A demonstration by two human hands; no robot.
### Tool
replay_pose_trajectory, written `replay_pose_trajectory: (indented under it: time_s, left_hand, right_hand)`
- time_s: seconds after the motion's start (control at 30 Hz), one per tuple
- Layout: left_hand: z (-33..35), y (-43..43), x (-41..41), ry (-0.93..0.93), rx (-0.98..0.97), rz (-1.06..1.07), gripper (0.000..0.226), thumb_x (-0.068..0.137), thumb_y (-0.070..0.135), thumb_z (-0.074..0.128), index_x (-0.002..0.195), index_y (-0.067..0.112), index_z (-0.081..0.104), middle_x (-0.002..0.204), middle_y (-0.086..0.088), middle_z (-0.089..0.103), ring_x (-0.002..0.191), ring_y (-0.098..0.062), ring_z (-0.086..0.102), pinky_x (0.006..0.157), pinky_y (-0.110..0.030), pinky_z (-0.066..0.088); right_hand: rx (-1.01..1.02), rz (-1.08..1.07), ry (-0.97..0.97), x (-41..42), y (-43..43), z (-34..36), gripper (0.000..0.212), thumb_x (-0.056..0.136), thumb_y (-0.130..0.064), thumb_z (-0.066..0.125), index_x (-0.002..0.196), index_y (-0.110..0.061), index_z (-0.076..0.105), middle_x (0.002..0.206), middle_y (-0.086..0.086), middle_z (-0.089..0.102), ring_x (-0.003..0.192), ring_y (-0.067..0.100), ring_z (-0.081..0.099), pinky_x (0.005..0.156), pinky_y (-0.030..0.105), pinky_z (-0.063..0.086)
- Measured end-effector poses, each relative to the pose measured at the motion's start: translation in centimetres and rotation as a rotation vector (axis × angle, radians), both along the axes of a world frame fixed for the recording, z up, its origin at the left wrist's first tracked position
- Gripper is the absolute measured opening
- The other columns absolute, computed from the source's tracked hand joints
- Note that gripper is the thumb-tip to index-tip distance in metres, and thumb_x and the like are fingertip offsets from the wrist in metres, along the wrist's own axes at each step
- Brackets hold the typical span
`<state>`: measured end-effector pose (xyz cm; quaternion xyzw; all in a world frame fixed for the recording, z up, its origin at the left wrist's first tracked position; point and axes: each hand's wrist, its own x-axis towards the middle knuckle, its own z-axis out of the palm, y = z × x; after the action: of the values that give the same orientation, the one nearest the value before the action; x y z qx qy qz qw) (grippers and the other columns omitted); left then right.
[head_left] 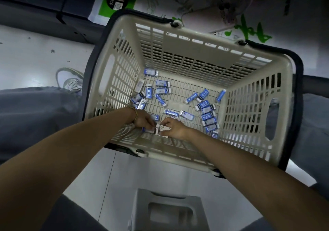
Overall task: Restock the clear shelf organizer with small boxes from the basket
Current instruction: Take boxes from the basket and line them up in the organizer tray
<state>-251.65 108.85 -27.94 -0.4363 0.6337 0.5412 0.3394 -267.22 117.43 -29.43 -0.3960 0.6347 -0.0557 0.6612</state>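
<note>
Head view: a beige slatted basket (124, 35) with dark handles stands on a pale floor (35, 53). Small blue-and-white boxes (207, 116) lie scattered over its bottom, one cluster toward the left wall and another toward the right. Both forearms reach in over the near rim. The left hand (144, 119), with a bead bracelet (134, 114) at the wrist, has its fingers curled down onto a blue box (147, 130) by the near wall. Just beside it, almost touching, the right hand (175, 128) pinches a white box (163, 128) between thumb and fingers. A grey stool (165, 211) sits below the basket, and a pale shoe (71, 81) lies at its left.
</note>
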Motion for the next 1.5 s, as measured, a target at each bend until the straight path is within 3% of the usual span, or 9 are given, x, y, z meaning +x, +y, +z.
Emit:
replay_pose_trajectory:
  time_s: [0.17, 0.33, 0.47, 0.57, 0.7, 0.93, 1.1, 1.37, 1.5]
  left_hand:
    - [1.0, 0.0, -0.9, 0.108, 0.007, 0.127, 0.019, 0.088, 0.028, 0.062, 0.096, 0.013, 0.070, 0.094, 0.005, 0.066, 0.095, -0.011, 0.056, 0.084, -0.019, 0.038]
    - [3.7, -1.0, -2.1, 0.255, -0.122, 0.502, 0.022, 0.084, 0.034, 0.065, 0.102, 0.021, 0.069, 0.085, 0.007, 0.066, 0.073, 0.001, 0.058, 0.060, -0.011, 0.046]
    - [6.3, -1.5, -3.2, 0.389, -0.091, 0.863, 0.020, 0.079, 0.027, 0.071, 0.096, 0.017, 0.068, 0.095, 0.000, 0.070, 0.085, -0.010, 0.067, 0.075, -0.020, 0.054]
    - [8.9, -1.8, -3.5, 0.480, -0.093, 1.060, 0.015, 0.081, 0.025, 0.069, 0.086, 0.012, 0.064, 0.091, -0.004, 0.070, 0.075, -0.006, 0.069, 0.065, -0.017, 0.056]
    - [12.2, -2.1, -3.1, 0.654, -0.081, 1.384, 0.014, 0.090, 0.017, 0.058, 0.086, 0.009, 0.047, 0.098, -0.012, 0.069, 0.087, -0.022, 0.069, 0.067, -0.025, 0.059]
    - [15.7, -1.5, 0.0, 0.738, -0.374, 1.413, 0.012, 0.095, 0.030, 0.049, 0.089, 0.019, 0.047, 0.071, 0.003, 0.054, 0.052, -0.005, 0.060, 0.051, -0.019, 0.053]
    - [16.8, -1.1, 1.6, 0.728, -0.259, 1.217, 0.050, 0.087, 0.063, 0.037, 0.089, 0.021, 0.065, 0.072, 0.003, 0.064, 0.064, -0.012, 0.057, 0.066, -0.025, 0.049]
    - [18.3, -2.6, 5.4, 0.758, -0.558, 1.228, 0.026, 0.091, 0.033, 0.056, 0.092, 0.010, 0.069, 0.063, 0.007, 0.063, 0.053, -0.004, 0.048, 0.052, -0.015, 0.042]
    - [18.2, -3.9, 7.2, 0.763, -0.596, 1.480, 0.030, 0.092, 0.037, 0.053, 0.087, 0.011, 0.068, 0.055, 0.016, 0.063, 0.050, 0.002, 0.048, 0.057, -0.016, 0.045]
  right_hand:
    - [0.068, -0.206, -0.044, -1.7, -0.3, 0.9, 0.038, 0.084, -0.005, 0.067, 0.120, 0.001, 0.057, 0.093, 0.005, 0.055, 0.060, 0.006, 0.056, 0.048, 0.011, 0.046]
    - [0.152, -0.611, -0.365, -3.9, -2.1, 3.9, 0.038, 0.088, -0.001, 0.058, 0.125, 0.000, 0.052, 0.098, 0.008, 0.062, 0.081, 0.018, 0.061, 0.069, 0.022, 0.054]
    - [0.111, -0.707, -0.533, -4.0, -3.7, 7.0, 0.028, 0.090, -0.007, 0.056, 0.118, -0.005, 0.055, 0.100, 0.008, 0.065, 0.088, 0.017, 0.063, 0.076, 0.021, 0.055]
    - [0.051, -0.740, -0.558, -4.0, -4.3, 9.2, 0.030, 0.092, -0.015, 0.055, 0.120, -0.004, 0.055, 0.106, 0.010, 0.066, 0.098, 0.019, 0.063, 0.085, 0.024, 0.054]
    - [-0.103, -0.806, -0.410, -3.6, -4.9, 12.2, 0.031, 0.092, -0.022, 0.056, 0.117, -0.004, 0.060, 0.086, 0.001, 0.068, 0.072, 0.007, 0.065, 0.064, 0.016, 0.055]
    - [-0.206, -0.814, -0.476, -1.1, -6.3, 16.9, 0.019, 0.088, -0.018, 0.061, 0.105, -0.010, 0.066, 0.080, -0.004, 0.065, 0.063, 0.004, 0.052, 0.053, 0.013, 0.045]
    - [-0.199, -0.666, -0.599, 2.9, -7.4, 18.7, 0.021, 0.090, -0.003, 0.055, 0.109, 0.003, 0.062, 0.083, 0.005, 0.069, 0.062, 0.005, 0.065, 0.061, 0.014, 0.054]
    - [-0.131, -0.589, -0.687, 5.8, -9.3, 16.8, 0.015, 0.091, -0.006, 0.053, 0.098, -0.009, 0.066, 0.081, 0.002, 0.074, 0.070, 0.008, 0.069, 0.066, 0.016, 0.056]
    - [-0.113, -0.434, -0.263, 5.1, -10.2, 11.6, 0.043, 0.090, -0.017, 0.060, 0.131, -0.009, 0.051, 0.115, 0.005, 0.064, 0.097, 0.014, 0.062, 0.086, 0.024, 0.052]
